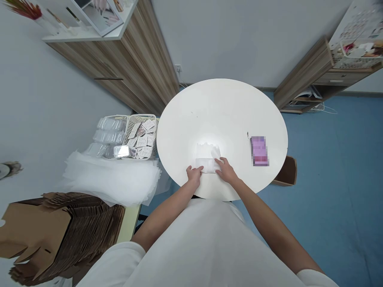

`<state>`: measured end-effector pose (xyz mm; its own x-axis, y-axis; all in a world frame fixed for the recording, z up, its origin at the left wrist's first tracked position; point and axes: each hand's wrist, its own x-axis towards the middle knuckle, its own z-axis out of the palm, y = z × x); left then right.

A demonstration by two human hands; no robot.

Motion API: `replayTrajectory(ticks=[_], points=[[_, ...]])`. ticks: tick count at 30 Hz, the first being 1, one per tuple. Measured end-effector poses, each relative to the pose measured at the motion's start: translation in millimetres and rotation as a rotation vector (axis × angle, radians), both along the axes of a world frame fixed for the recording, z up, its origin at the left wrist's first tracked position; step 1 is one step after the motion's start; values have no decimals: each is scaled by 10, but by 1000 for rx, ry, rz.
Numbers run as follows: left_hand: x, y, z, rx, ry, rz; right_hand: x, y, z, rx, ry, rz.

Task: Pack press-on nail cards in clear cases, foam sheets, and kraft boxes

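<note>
Just below frame centre, the sheet was touched at its edges by a spread right hand and the left hand (pinch couldn't be told), probably super light, floppy, best gripped at corners.

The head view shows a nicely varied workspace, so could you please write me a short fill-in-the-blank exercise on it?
1. The person's left hand and right hand both touch a thin folded sheet coloured ____.
2. The pixelated purple rectangular item lies on the rounded white table, to the ____ of the right hand.
3. The white perforated plastic basket of printed cards stands on the table's ____ side.
4. The flattened boxes at lower left are brown ____.

Missing words: white; right; left; cardboard.
</note>
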<state>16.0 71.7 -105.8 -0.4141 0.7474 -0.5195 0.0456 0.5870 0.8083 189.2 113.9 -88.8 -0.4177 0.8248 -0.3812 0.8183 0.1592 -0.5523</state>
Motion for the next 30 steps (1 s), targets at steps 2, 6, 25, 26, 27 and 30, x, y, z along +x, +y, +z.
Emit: replayTrajectory(ticks=[2, 6, 25, 26, 27, 30], points=[[-29, 32, 60, -74, -167, 4, 0, -9, -10, 10, 18, -9], [-62, 71, 191, -94, -144, -79, -3, -19, -14, 81, 23, -27], [288, -73, 209, 98, 384, -698, -258, 114, 6, -221, 338, -320], [311, -112, 216, 104, 415, -742, -286, 124, 5, -224, 322, -354], [328, -148, 228, 108, 440, -782, -316, 133, -1, -218, 295, -379], [306, -221, 279, 129, 442, -879, -378, 150, -35, -173, 227, -408]])
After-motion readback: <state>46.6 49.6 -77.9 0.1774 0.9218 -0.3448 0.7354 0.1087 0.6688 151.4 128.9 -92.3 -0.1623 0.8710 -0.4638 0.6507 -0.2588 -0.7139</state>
